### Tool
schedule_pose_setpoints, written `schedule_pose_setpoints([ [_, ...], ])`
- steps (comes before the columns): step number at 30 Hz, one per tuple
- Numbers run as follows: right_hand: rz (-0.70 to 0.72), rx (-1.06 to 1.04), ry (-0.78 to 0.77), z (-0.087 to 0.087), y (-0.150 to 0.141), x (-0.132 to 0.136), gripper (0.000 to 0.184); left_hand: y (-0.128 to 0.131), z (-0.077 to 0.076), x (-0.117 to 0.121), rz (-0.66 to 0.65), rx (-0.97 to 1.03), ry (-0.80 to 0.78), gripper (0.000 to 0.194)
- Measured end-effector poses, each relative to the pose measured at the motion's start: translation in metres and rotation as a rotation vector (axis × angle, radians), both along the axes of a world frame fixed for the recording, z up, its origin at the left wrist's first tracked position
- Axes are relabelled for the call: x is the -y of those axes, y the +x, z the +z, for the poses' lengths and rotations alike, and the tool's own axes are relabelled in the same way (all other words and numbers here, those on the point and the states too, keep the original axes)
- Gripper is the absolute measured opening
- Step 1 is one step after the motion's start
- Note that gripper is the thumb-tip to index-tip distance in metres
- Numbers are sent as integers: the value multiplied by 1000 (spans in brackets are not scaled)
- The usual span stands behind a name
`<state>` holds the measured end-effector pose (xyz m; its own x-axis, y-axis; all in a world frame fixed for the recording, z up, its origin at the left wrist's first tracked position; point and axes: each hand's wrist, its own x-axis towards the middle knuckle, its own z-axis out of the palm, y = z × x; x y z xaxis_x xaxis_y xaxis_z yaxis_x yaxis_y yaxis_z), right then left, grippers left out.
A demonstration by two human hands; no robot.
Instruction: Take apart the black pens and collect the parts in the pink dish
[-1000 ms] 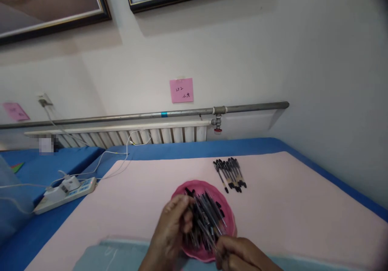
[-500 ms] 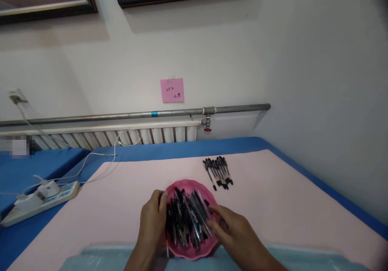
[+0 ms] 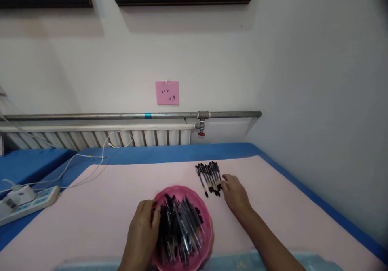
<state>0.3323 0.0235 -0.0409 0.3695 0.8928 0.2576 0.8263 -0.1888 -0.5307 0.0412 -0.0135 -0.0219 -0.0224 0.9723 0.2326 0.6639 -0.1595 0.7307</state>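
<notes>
A pink scalloped bowl (image 3: 209,232) full of black pens and clear pen parts (image 3: 186,222) stands close in front of me. My left hand (image 3: 142,230) grips the bowl's left rim, with its thumb over the inside. Beyond the bowl, several black-capped pens (image 3: 209,177) lie side by side in a loose bunch on the pink cover. My right hand (image 3: 235,192) rests at the right edge of that bunch, fingers reaching forward and slightly apart. Its fingertips are at the rightmost pen, and I cannot tell whether they touch it.
A pink cover (image 3: 118,198) lies over the blue table (image 3: 169,151). On the left are a power strip (image 3: 45,198) with plugged-in chargers and white cables (image 3: 81,156). Behind stand a radiator (image 3: 150,137) and a pipe (image 3: 176,115) along the wall. Light-blue plastic (image 3: 236,261) lies along the near edge.
My right hand has left the bowl's right side and moved forward and right to the bunch of pens. The left hand stays at the bowl's rim. My view has shifted slightly right.
</notes>
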Motion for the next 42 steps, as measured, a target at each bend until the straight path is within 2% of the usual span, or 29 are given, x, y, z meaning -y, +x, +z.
schedule_pose_setpoints([
  [3,-5,8,-77,-3,6,-9,19,-1,-3,0,6,14,7,24],
  [7,-18,-46,-157,0,15,-8,19,-1,-3,0,6,42,35,24],
  [9,-33,-95,-179,7,20,-4,17,0,0,1,32,96,64,25],
  [12,-39,-200,-158,27,19,6,14,3,8,5,65,274,67,27],
  [14,8,-304,-126,43,6,17,12,8,13,8,42,484,-30,30],
  [17,185,-491,-151,57,-34,41,17,16,19,10,-44,838,-346,42],
  [19,328,-620,-203,57,-65,60,14,21,21,12,-136,1036,-520,47],
  [21,509,-937,-244,52,-91,79,10,24,22,15,-242,1192,-563,46],
  [23,592,-1063,-341,46,-106,95,8,24,24,17,-298,1238,-577,44],
  [27,626,-1035,-471,41,-103,110,7,13,31,15,-277,1181,-576,38],
  [29,650,-1019,-542,42,-94,112,7,2,35,10,-213,1178,-513,40],
  [31,616,-1034,-539,46,-87,112,7,-9,38,5,-113,1090,-448,41],
  [33,530,-1079,-489,49,-83,111,5,-17,36,2,-72,897,-473,41],
  [35,476,-1113,-473,50,-81,109,4,-20,33,1,-64,611,-479,41],
  [37,480,-1110,-478,49,-81,108,5,-19,30,1,-42,319,-399,38],
  [39,500,-1088,-462,46,-84,107,6,-16,29,2,-8,172,-285,32],
  [40,509,-1082,-456,45,-85,107,6,-13,29,4,-8,179,-247,29],
  [42,528,-1091,-447,41,-89,109,6,-5,30,8,-74,351,-266,28],
])
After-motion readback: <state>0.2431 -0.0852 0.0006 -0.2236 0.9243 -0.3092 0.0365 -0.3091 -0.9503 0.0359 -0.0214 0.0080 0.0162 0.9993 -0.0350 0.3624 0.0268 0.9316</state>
